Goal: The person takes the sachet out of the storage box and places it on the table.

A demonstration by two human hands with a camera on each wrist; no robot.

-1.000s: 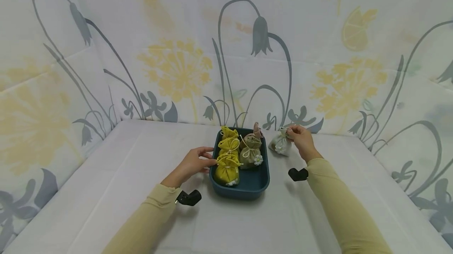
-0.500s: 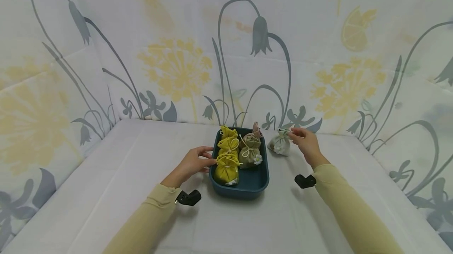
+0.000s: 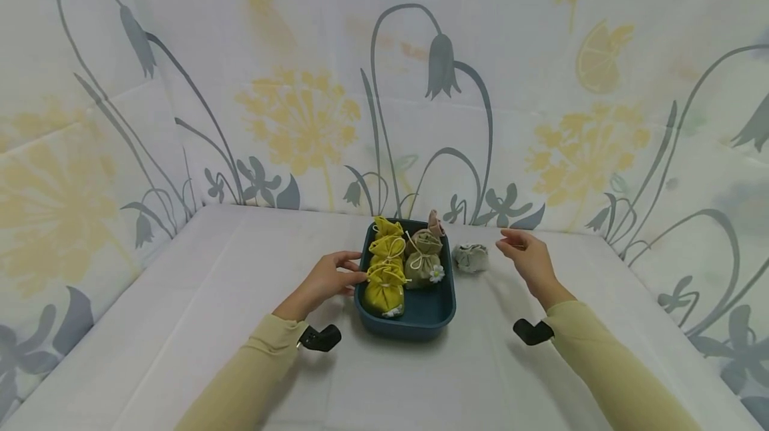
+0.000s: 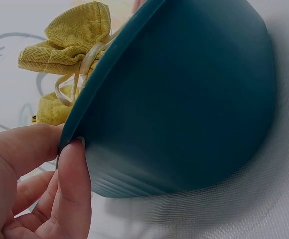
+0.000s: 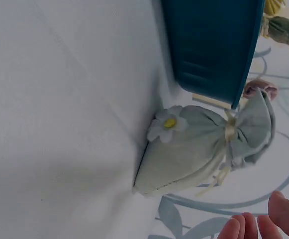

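My left hand (image 3: 330, 277) pinches the left rim of a dark teal tub (image 4: 184, 99) between thumb and finger. Yellow drawstring pouches (image 3: 386, 291) line the tub's left side; an olive pouch with a white flower (image 3: 424, 267) sits at its right, with a pinkish one (image 3: 435, 223) behind. Outside the tub, on the table to its right, is a pale grey-green pouch (image 5: 194, 149) with a white daisy and a cream tie. In the head view this pouch looks low and squat, its neck hard to make out. My right hand (image 3: 530, 264) is apart from it, holding nothing.
A white cloth covers the table (image 3: 180, 324). Behind it hangs a curtain (image 3: 300, 117) printed with grey and yellow flowers. Black wrist cameras (image 3: 321, 337) hang at both wrists. The tub's front right corner shows bare floor (image 3: 423, 314).
My right hand has let go of the pale pouch and drawn away to the right. The pouch's upright top has dropped in the head view. My left hand stays on the tub.
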